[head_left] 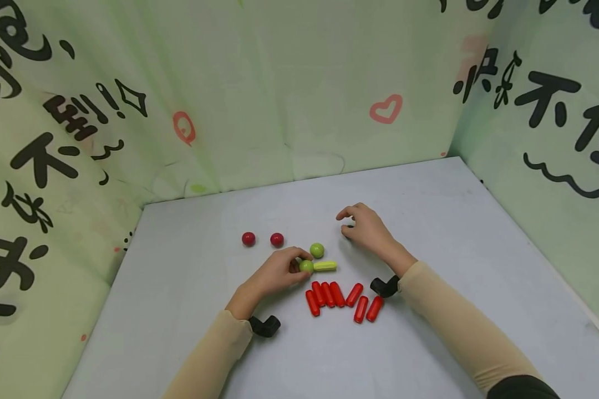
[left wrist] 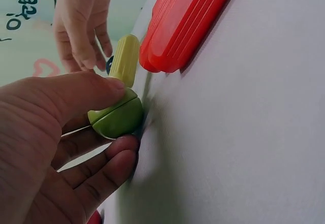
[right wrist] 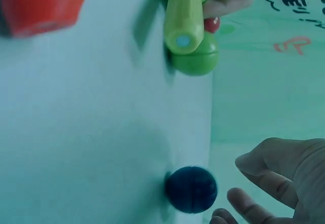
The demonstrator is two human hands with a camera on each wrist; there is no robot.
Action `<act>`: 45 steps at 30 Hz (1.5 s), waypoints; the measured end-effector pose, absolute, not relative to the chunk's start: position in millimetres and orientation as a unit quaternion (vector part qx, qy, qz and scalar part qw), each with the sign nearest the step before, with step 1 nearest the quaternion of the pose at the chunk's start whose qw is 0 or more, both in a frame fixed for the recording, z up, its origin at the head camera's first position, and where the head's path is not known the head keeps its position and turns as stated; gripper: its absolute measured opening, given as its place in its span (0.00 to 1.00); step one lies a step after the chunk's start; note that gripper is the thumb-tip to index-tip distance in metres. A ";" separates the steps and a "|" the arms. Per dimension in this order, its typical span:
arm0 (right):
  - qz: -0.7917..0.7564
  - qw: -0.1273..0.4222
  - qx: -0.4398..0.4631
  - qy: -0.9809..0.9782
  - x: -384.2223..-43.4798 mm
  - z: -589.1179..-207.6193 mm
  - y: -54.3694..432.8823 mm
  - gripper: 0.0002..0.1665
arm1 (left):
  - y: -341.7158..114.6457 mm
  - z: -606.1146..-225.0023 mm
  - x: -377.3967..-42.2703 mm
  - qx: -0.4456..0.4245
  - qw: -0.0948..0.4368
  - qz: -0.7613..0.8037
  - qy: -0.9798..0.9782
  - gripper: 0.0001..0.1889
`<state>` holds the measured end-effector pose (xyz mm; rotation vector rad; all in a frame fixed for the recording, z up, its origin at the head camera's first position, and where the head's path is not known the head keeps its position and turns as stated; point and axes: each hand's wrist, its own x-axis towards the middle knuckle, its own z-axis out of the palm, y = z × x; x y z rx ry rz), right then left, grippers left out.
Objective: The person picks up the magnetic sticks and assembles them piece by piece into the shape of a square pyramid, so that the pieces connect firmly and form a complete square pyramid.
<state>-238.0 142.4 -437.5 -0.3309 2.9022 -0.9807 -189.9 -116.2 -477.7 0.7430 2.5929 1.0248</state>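
Note:
My left hand (head_left: 283, 269) pinches a green ball (head_left: 306, 266) between thumb and fingers, just above the table. A ribbed yellow-green handle (left wrist: 125, 59) is joined to the ball, or at least touching it, and points right. Seen from the left wrist, a seam runs round the ball. My right hand (head_left: 371, 230) hovers beside a dark blue ball (right wrist: 192, 189), its fingers loosely bent and apart from the ball. In the head view that ball is mostly hidden by the hand. Another green ball (head_left: 316, 250) lies just beyond the held one.
Several red ribbed handles (head_left: 326, 294) lie in a loose row nearer the person. Two red balls, a left one (head_left: 248, 239) and a right one (head_left: 277, 240), sit on the white table (head_left: 189, 288) at the back left. Pale green curtains (head_left: 299, 83) hang behind the table.

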 end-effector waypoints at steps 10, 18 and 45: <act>-0.335 0.068 -0.099 0.934 -244.3 -449.7 159.8 0.16 | -115.5 -477.3 -191.5 0.255 0.131 0.358 0.889 0.17; -0.338 0.099 -0.087 0.932 -237.5 -447.7 167.5 0.17 | -115.8 -475.5 -190.0 0.250 0.135 0.371 0.884 0.16; -0.344 0.160 -0.120 0.918 -208.9 -447.1 161.3 0.19 | -116.3 -475.3 -189.4 0.244 0.137 0.379 0.882 0.16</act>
